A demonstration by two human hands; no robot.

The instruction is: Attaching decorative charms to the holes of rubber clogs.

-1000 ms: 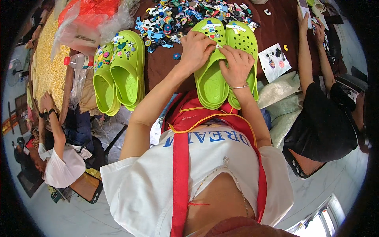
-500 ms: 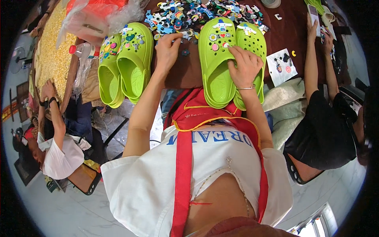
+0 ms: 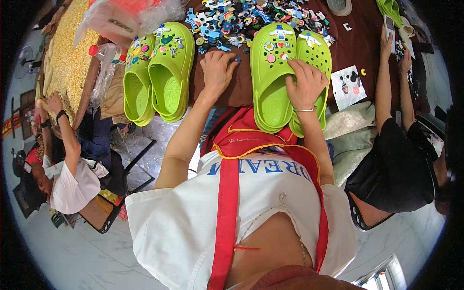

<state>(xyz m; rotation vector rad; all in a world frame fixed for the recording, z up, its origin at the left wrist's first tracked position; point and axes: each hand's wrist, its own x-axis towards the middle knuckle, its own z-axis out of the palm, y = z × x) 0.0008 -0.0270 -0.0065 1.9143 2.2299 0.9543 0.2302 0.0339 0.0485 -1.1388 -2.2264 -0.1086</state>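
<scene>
Brown-rimmed tray [image 3: 91, 67] holds yellow kernels [image 3: 72, 53]. Green clog [image 3: 263, 69] overhangs table [image 3: 239, 92] near edge, right fingers [image 3: 299, 72] gripping its upper; left fingers [image 3: 222, 61] at blue charm [image 3: 237, 59], grip unclear.

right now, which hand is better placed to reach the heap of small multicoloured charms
Probably the left hand: it is nearer the heap; the right hand touches a lime-green perforated clog.
</scene>
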